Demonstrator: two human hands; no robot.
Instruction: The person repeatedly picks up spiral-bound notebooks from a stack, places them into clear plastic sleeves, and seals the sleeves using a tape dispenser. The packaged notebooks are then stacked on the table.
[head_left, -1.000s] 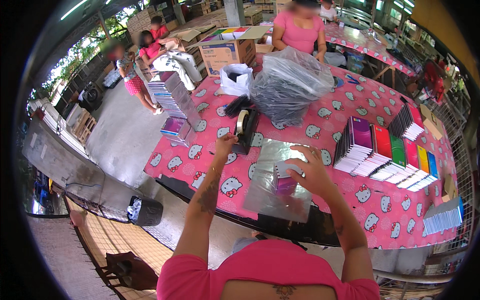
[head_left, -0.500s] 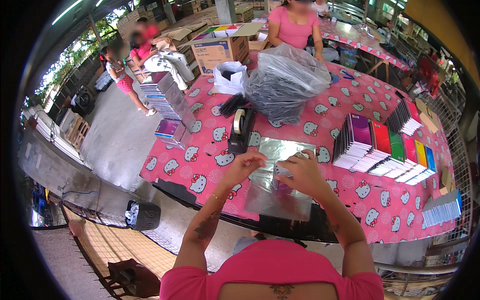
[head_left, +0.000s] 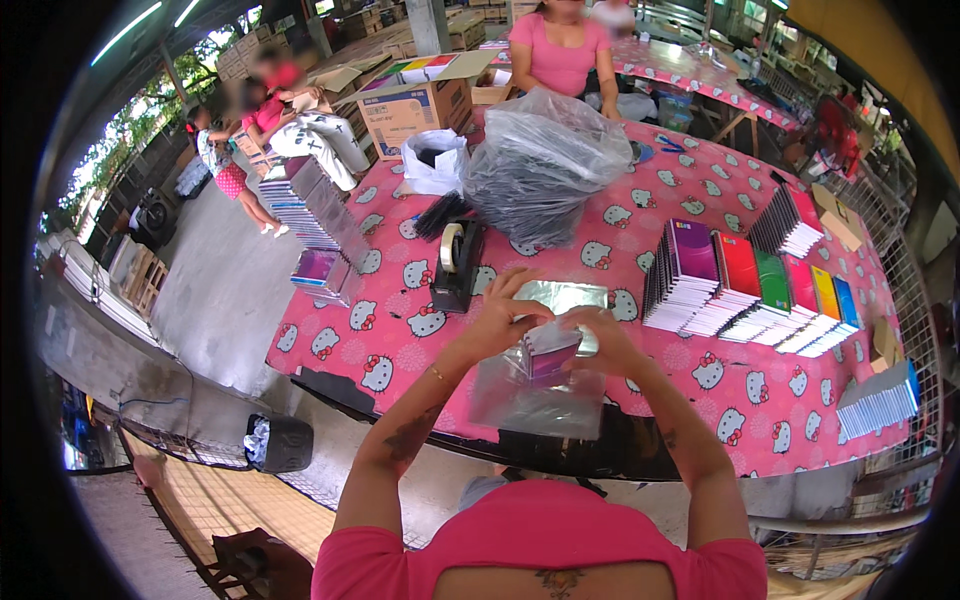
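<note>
Both my hands are raised over the near edge of a pink patterned table point(head_left: 400, 330). My left hand point(head_left: 497, 318) and my right hand point(head_left: 598, 338) together hold a clear plastic bag point(head_left: 530, 395) with a small purple notebook point(head_left: 548, 350) at its mouth. The bag hangs down in front of the table edge. Under my hands lies a stack of clear plastic sleeves point(head_left: 562, 297) on the table.
A black tape dispenser point(head_left: 457, 262) stands left of my hands. A large grey plastic bag point(head_left: 540, 180) fills the table's middle. Rows of coloured notebooks point(head_left: 760, 290) stand at the right, more stacks point(head_left: 320, 215) at the left. A person in pink stands across the table; cardboard boxes point(head_left: 415, 105) behind.
My hands lifted from the sleeves on the table and came together, raising the purple notebook and the clear bag off the surface toward me.
</note>
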